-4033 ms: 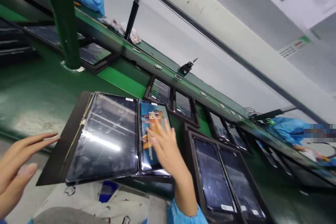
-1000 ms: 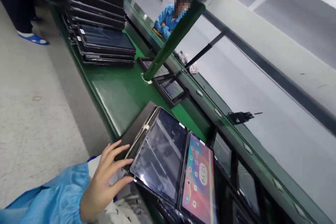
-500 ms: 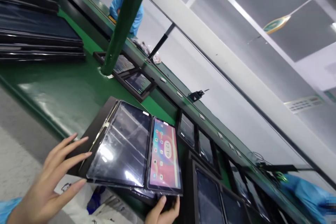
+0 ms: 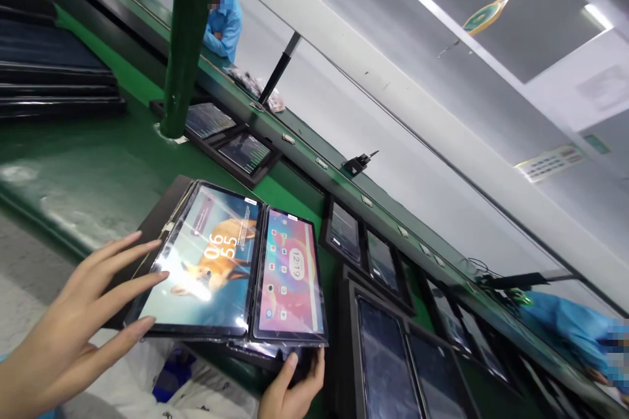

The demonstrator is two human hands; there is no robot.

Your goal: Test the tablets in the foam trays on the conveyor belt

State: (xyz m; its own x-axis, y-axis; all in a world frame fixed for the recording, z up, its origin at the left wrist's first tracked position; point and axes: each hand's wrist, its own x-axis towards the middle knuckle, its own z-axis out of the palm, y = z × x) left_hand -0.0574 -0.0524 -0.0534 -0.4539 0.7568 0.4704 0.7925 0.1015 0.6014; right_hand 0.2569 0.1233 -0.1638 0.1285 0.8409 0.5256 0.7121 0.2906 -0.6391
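A black foam tray (image 4: 173,191) lies tilted in front of me with two film-covered tablets side by side. The larger tablet (image 4: 211,262) is lit, with a fawn-like animal and 06 55 on its screen. The smaller tablet (image 4: 289,278) shows app icons and 12 19. My left hand (image 4: 93,308) has its fingers spread along the left edge of the larger tablet, fingertips on its border. Under the lower right corner, my right hand (image 4: 295,383) grips the tray edge between thumb and fingers; part of that hold is hidden.
More trays with dark-screened tablets (image 4: 388,353) stand to the right. Two tablets (image 4: 243,152) lie beside a green post (image 4: 184,46). Black trays are stacked (image 4: 59,72) at left on the green bench (image 4: 73,163). People in blue (image 4: 226,26) are across the bench and at right (image 4: 565,327).
The larger tablet's screen has gone from dark to lit with the animal picture. My left hand has shifted onto the tablet's left edge. The whole view has shifted slightly.
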